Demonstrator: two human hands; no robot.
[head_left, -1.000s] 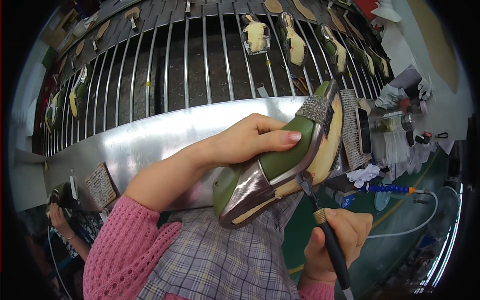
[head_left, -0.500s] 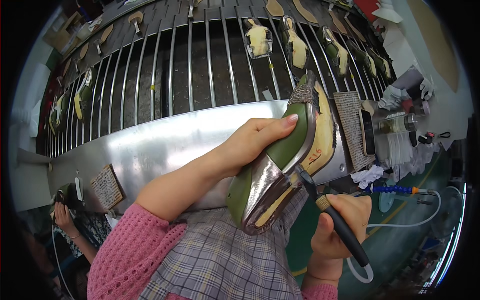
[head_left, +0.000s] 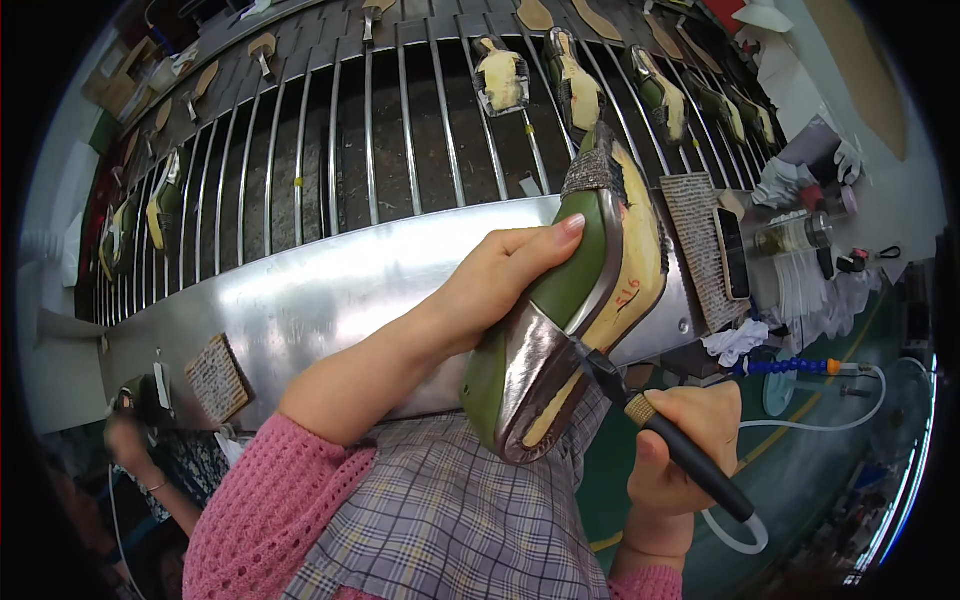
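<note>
1. At the centre of the view, over the near edge of a polished steel tabletop point(head_left: 330, 285), an olive-green shoe upper on a form point(head_left: 568, 292) is held sole-outward, its toe pointing between 12 and 1 o'clock.
2. Compared with a second ago, the shoe has been swung from a slant toward 1 to 2 o'clock to this steeper stance, and more of its underside has been turned into view.
3. By the left hand point(head_left: 495, 280), the shoe is gripped from the 9 o'clock side, the thumb laid along the green leather.
4. By the right hand point(head_left: 685, 440), at 4 o'clock from the shoe, a black-handled tool with a brass-coloured collar point(head_left: 682, 448) is held in a closed grip; its metal tip, aimed at 10 o'clock, has been shifted from the sole's edge to the border of the silver band.
5. At the shoe's 6 o'clock end, green leather is crossed by a shiny silver band point(head_left: 532, 345); the 12 o'clock end is wrapped by a glittery grey strip point(head_left: 588, 173).
6. Along its 3 o'clock side, a cream sole point(head_left: 637, 245) marked in red is exposed, edged with dark gathered material.
</note>
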